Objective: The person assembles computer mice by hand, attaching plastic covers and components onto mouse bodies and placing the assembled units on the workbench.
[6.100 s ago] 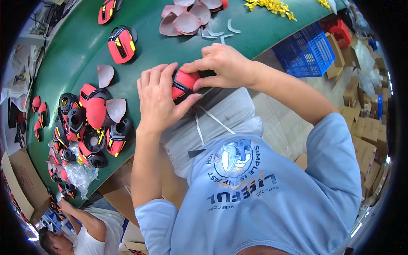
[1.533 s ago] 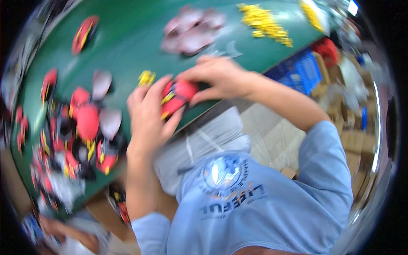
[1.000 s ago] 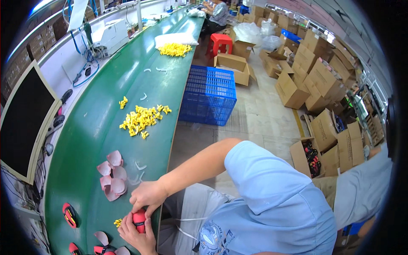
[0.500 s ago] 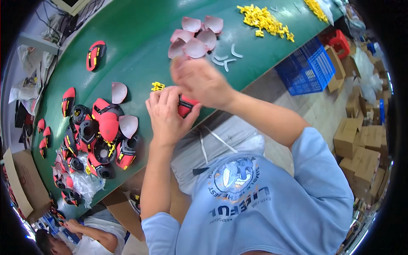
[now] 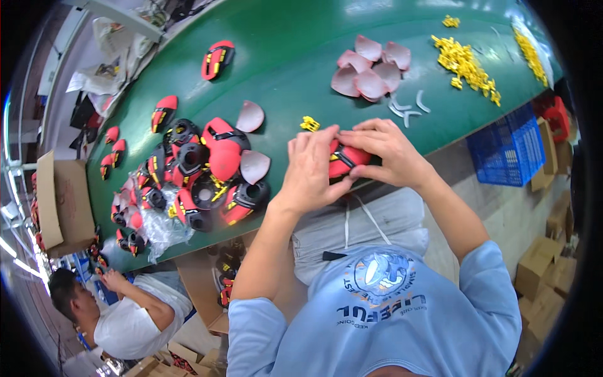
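At the table's near edge, a red and black plastic shell (image 5: 344, 160) is between my hands. My left hand (image 5: 310, 168) wraps its left side, fingers over the top and thumb along the near side. On the right, my right hand (image 5: 391, 151) grips the shell with curled fingers and thumb. The fingers hide much of the part. Just beyond my left fingertips lies a small yellow clip piece (image 5: 309, 124). Farther off are several curved pinkish shell pieces (image 5: 369, 83), with curved whitish strips (image 5: 402, 112) beside them.
Many red and black assemblies (image 5: 191, 160) heap up on the green table (image 5: 282, 69) to the left, near a clear plastic bag (image 5: 164, 220). Yellow pieces (image 5: 465, 66) are piled far right. A blue crate (image 5: 507, 147) stands past the table edge. A co-worker (image 5: 135, 314) sits lower left.
The whole view has shifted, so the table's things appear farther right. My right hand, blurred above the left before, has come down onto the red and black shell, which my left hand still holds.
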`<state>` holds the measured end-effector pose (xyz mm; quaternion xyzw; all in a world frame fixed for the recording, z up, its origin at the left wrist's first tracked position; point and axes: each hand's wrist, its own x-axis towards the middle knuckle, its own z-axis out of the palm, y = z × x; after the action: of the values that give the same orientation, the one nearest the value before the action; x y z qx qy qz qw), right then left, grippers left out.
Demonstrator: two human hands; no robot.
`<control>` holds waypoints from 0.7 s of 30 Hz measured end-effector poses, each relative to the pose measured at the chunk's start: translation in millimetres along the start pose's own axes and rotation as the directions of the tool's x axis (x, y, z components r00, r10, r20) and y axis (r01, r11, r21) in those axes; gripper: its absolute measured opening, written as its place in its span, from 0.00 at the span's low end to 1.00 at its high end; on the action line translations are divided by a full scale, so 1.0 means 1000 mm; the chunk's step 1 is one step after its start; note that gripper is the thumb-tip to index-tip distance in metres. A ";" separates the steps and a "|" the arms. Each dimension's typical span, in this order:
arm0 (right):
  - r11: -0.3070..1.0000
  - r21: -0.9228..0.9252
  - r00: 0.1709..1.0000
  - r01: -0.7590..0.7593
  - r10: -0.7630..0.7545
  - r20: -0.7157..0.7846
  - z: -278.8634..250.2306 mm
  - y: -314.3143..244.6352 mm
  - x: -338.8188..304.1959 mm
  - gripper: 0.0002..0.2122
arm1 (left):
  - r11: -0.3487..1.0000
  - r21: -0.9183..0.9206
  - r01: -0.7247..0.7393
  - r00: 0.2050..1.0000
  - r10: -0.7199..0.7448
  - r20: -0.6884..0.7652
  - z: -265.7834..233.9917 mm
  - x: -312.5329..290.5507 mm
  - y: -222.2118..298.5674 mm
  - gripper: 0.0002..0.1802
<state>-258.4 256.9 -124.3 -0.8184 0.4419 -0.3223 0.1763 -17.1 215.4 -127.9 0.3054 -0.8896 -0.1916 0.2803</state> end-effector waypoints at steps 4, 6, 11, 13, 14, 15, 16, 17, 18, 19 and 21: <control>0.997 0.077 0.995 0.031 -0.024 -0.095 0.003 -0.002 -0.001 0.27 | 0.994 -0.109 -0.011 0.994 0.023 0.107 -0.025 -0.004 -0.002 0.48; 0.990 0.139 0.979 -0.027 0.054 -0.194 -0.003 0.000 -0.008 0.22 | 0.991 -0.132 0.020 0.978 0.008 0.210 -0.047 0.014 0.003 0.47; 0.966 0.240 0.920 -0.092 0.175 -0.351 0.001 0.001 -0.014 0.15 | 0.992 0.120 -0.039 0.999 0.040 -0.003 -0.107 0.093 -0.035 0.44; 0.970 0.229 0.940 -0.081 0.151 -0.307 0.001 -0.003 -0.009 0.13 | 0.947 0.316 0.063 0.989 -0.016 -0.150 -0.120 0.121 -0.068 0.46; 0.970 0.229 0.939 -0.081 0.151 -0.310 0.001 -0.003 -0.007 0.13 | 0.882 0.461 0.100 0.985 -0.020 -0.174 -0.124 0.126 -0.084 0.47; 0.968 0.238 0.941 -0.083 0.155 -0.301 0.001 -0.001 -0.008 0.13 | 0.810 0.580 0.084 0.968 0.072 -0.240 -0.127 0.129 -0.089 0.45; 0.965 0.247 0.941 -0.094 0.167 -0.295 0.001 -0.001 -0.012 0.13 | 0.727 0.683 0.074 0.942 0.173 -0.286 -0.129 0.132 -0.092 0.43; 0.960 0.260 0.936 -0.107 0.186 -0.298 0.001 -0.002 -0.010 0.11 | 0.793 0.598 0.117 0.937 0.111 -0.330 -0.134 0.128 -0.092 0.39; 0.958 0.250 0.927 -0.140 0.216 -0.307 -0.001 0.000 -0.011 0.11 | 0.856 0.495 0.150 0.932 0.045 -0.359 -0.131 0.123 -0.085 0.35; 0.960 0.251 0.932 -0.123 0.199 -0.304 -0.001 0.002 -0.013 0.10 | 0.918 0.308 0.251 0.928 -0.137 -0.348 -0.126 0.116 -0.067 0.26; 0.964 0.248 0.954 -0.094 0.158 -0.253 -0.003 -0.002 -0.009 0.08 | 0.905 0.334 0.264 0.953 -0.191 -0.234 -0.121 0.083 -0.046 0.18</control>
<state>-262.8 265.5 -124.4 -0.7103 0.4724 -0.4687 0.2295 23.0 106.6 -26.4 0.4711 -0.8358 -0.0254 0.2810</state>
